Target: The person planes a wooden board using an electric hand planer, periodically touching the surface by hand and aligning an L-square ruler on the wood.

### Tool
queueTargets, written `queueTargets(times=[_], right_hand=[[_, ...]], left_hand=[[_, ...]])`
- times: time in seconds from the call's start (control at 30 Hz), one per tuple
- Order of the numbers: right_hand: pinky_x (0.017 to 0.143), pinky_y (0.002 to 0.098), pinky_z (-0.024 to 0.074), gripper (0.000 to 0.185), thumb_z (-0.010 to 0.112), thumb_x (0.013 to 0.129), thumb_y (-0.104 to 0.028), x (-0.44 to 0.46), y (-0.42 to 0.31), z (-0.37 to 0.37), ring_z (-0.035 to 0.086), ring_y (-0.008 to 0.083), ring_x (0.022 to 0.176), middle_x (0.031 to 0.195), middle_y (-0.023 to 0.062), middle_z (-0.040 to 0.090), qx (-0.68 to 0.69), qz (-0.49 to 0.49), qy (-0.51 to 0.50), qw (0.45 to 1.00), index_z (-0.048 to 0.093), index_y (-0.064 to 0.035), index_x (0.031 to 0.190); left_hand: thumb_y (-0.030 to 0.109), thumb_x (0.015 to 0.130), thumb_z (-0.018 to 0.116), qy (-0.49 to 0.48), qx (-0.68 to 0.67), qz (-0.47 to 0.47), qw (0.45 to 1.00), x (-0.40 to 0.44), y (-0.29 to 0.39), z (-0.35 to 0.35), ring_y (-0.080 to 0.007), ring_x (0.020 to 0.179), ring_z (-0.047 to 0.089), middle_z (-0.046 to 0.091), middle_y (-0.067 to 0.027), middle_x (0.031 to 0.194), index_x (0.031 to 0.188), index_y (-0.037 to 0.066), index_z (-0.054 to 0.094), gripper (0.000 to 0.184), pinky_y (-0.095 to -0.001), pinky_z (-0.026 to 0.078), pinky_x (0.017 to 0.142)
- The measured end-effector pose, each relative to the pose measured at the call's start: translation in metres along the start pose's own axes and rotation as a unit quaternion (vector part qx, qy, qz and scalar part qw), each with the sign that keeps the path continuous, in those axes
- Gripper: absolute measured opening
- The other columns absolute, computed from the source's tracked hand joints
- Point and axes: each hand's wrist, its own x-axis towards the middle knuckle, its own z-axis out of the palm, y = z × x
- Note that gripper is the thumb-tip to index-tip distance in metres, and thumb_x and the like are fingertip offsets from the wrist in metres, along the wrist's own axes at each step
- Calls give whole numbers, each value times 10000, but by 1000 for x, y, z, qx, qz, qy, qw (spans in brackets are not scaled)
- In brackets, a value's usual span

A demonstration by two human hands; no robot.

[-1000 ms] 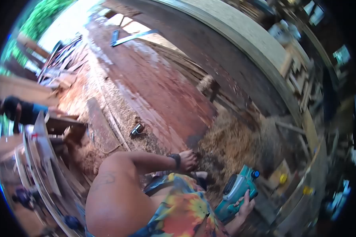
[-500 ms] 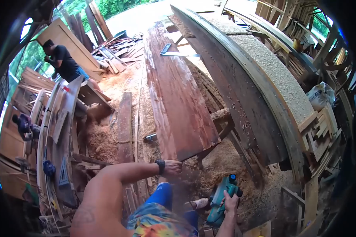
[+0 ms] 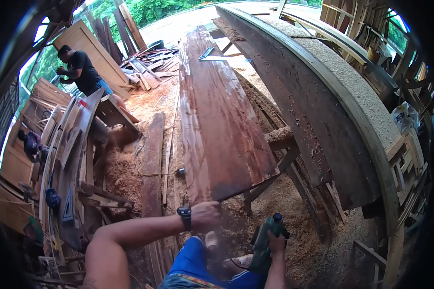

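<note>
My right hand is wrapped round the handle of a green electric planer, held low in front of my legs. My left hand, with a black watch on its wrist, is closed and slightly blurred just off the near end of a wide reddish-brown plank. What those fingers hold, if anything, is hidden. The plank lies lengthwise ahead of me on wooden supports. Across its far part rests a carpenter's square.
To the right stands a long dark board on edge, beside a surface covered in shavings. A workbench with boards is on the left, where a person in a dark shirt stands behind it. Wood shavings cover the ground.
My view has shifted a little. The planer has moved slightly left and turned, still in my right hand. My left hand stays near the plank's end. The person at left has lowered their arms.
</note>
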Motion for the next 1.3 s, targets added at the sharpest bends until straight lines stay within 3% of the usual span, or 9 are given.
queueTargets(times=[0.1,0.13,0.2,0.3,0.43,0.57,0.7,0.83,1.3], right_hand=[[665,371,548,351,746,895,-199,46,35,20,673,197,739,881,69,706,-30,-57,57,996,651,-16,1179],[526,382,526,286,738,898,-186,100,82,17,633,204,598,797,80,664,-85,-54,37,994,619,-20,1099],[522,353,511,301,754,882,-209,135,103,27,619,181,583,817,68,663,-141,-39,18,989,628,-32,1091],[496,348,500,274,750,888,-209,190,130,40,599,175,557,768,62,622,-135,-64,-11,989,613,-32,1046],[481,356,499,228,732,905,-199,242,165,62,584,178,541,710,56,573,-95,-71,-31,992,600,-39,998],[462,360,484,247,734,900,-227,288,206,79,596,182,533,710,60,598,-102,-90,-55,989,608,-41,1002],[430,367,463,261,732,889,-255,331,228,84,606,186,514,687,53,610,-64,-81,-87,991,609,-46,984],[420,364,493,318,742,874,-247,346,235,93,616,209,521,740,107,601,-13,-29,-103,994,571,2,972],[418,361,485,343,745,891,-252,347,223,99,573,204,530,763,101,537,0,-1,-132,991,580,40,961]], left_hand=[[195,777,650,70,-109,-137,982,13,29,22,-256,898,646,640,-82,835,873,98,616,141,-412,498,812],[195,772,656,154,-110,-117,975,22,24,43,-269,890,655,649,-96,862,886,95,614,157,-419,512,765],[194,812,660,357,-133,-90,920,33,20,85,-316,789,679,668,-117,870,913,108,622,138,-443,527,629],[201,883,640,241,-221,-239,914,44,-4,172,-351,669,667,658,-121,758,910,122,634,83,-465,511,561],[251,914,639,233,-171,-292,912,65,-48,282,-373,569,633,627,-121,626,856,126,653,138,-474,525,554],[272,905,656,301,-125,-279,903,85,-93,390,-382,787,689,693,-169,810,857,96,654,182,-487,550,683],[274,887,683,222,-186,-423,859,88,-87,416,-380,894,695,721,-178,927,1007,106,716,209,-486,551,771],[252,862,692,41,-189,-403,894,93,-84,420,-396,970,690,720,-217,1024,1087,111,730,269,-490,548,833],[164,820,669,22,-192,-424,885,87,-55,408,-390,1035,680,722,-213,1038,1159,96,706,348,-469,547,870]])
